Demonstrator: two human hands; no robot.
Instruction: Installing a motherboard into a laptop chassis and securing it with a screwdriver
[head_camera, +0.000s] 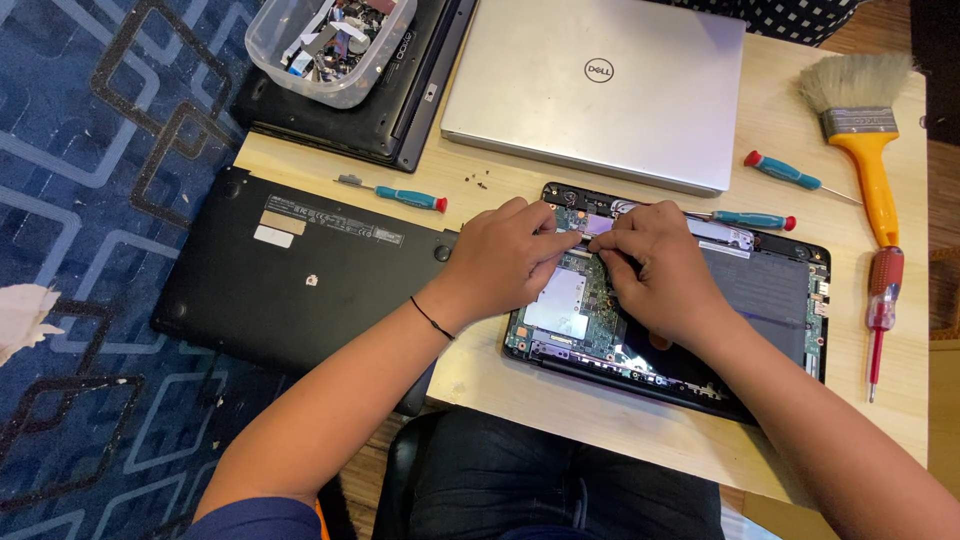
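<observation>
An opened black laptop (790, 300) lies on the wooden table (780, 120) with its green circuit board (585, 315) and dark battery exposed. My left hand (500, 255) and my right hand (655, 270) rest on the board near its top edge. The fingertips of both hands meet and pinch at a small part or cable there. What they pinch is too small to identify. A teal screwdriver (750, 219) lies on the open laptop just beyond my right hand.
The removed black bottom cover (290, 275) lies left. A closed silver laptop (600, 90), another black laptop (400, 100) bearing a clear parts tub (330, 45), two teal screwdrivers (410, 197) (785, 171), loose screws (477, 181), a yellow-handled brush (865, 140) and a red screwdriver (882, 305) surround it.
</observation>
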